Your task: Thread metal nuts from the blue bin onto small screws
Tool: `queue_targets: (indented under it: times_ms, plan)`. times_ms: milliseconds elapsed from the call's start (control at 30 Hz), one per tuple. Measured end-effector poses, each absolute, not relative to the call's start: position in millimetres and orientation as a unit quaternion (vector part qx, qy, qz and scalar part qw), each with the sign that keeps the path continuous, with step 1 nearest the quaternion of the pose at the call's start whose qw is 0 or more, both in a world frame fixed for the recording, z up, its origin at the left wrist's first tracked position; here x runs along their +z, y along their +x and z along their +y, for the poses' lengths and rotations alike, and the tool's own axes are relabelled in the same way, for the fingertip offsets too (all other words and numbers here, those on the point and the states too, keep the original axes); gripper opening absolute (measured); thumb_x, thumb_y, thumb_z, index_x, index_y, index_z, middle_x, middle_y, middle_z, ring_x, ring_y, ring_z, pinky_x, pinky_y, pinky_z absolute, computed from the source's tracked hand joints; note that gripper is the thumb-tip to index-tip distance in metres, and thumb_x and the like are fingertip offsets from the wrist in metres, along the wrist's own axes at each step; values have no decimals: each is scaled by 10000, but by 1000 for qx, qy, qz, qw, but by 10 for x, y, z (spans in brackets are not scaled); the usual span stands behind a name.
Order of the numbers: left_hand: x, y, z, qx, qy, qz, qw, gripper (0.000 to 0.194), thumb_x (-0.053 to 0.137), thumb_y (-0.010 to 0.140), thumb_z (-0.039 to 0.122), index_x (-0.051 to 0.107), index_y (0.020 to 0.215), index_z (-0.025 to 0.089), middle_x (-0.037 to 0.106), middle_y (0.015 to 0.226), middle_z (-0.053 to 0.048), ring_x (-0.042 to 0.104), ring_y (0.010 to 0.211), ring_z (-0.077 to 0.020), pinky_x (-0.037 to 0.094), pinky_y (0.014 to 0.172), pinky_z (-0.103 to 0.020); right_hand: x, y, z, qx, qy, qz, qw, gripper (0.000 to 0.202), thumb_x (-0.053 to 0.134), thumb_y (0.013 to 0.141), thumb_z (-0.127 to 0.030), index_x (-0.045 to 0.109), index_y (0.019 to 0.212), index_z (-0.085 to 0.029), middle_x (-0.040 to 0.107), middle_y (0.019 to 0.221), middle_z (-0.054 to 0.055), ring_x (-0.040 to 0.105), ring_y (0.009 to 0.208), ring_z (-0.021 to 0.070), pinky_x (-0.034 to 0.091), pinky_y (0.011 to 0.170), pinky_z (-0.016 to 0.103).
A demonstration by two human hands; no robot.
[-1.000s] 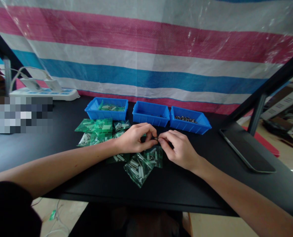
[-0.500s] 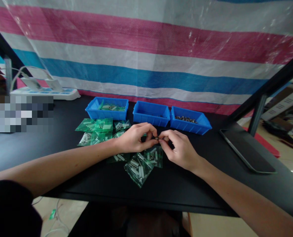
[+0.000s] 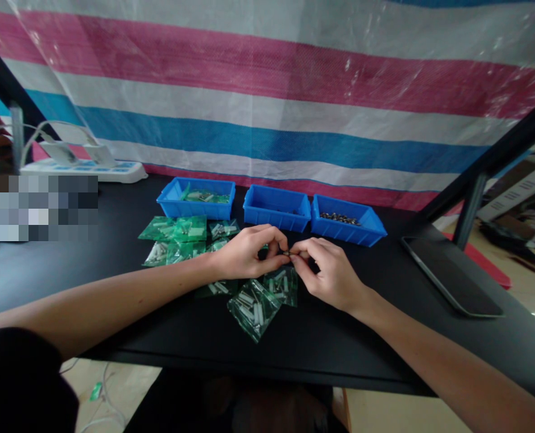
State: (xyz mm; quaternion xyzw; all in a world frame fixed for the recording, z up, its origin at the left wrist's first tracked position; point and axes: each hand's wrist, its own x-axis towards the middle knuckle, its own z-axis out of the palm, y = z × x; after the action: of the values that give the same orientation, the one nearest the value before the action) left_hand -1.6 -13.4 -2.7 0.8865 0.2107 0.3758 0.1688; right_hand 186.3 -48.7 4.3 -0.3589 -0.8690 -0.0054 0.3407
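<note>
Left hand [image 3: 257, 251] and right hand [image 3: 329, 270] each clamp a small part [image 3: 287, 253] in a fingertip grip. Bags [image 3: 255, 310] lie below, near the counter's [image 3: 181, 337] front edge.

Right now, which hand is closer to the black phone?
The right hand. It is to the left of the phone, with tabletop between them. The left hand is farther left, beyond the right one.
</note>
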Motion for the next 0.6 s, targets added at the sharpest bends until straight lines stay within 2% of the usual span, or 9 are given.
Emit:
queue_targets:
  times_ms: [600]
  plan:
    - [-20,-12,-139,375,886,211,174,88,553,788,217,510,836,158,517,617,27,514,597,-97,429,566,-207,48,1865,-483,-10,-361,-869,338,100,478,826,-156,570,789,-145,564,632,30,516,594,150,413,596,284]
